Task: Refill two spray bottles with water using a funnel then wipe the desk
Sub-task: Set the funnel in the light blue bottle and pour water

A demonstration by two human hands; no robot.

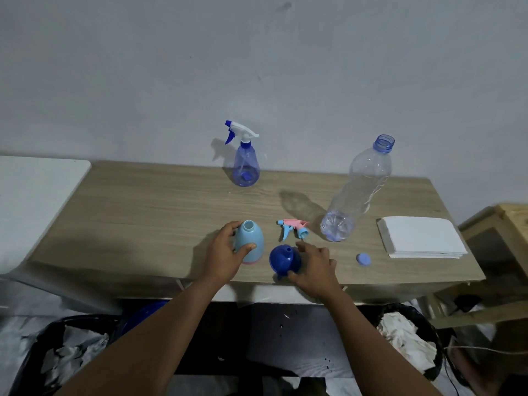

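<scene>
Two spray bottles on the wooden counter (143, 201): translucent blue spray bottle with white trigger head (245, 164) at the back, contents unclear; opaque light-blue bottle with pink base (249, 242) near front, neck open, its pink-and-blue trigger head (293, 228) lying just beside. Tall clear plastic water bottle (358, 192) uncapped, a little water at the bottom; blue cap (363, 259) lies nearby. Left hand (225, 255) wraps the light-blue bottle. Right hand (314, 267) pinches the dark blue plastic funnel (284, 258), fingers spread. White folded cloth (420, 237) right. No writing legible.
</scene>
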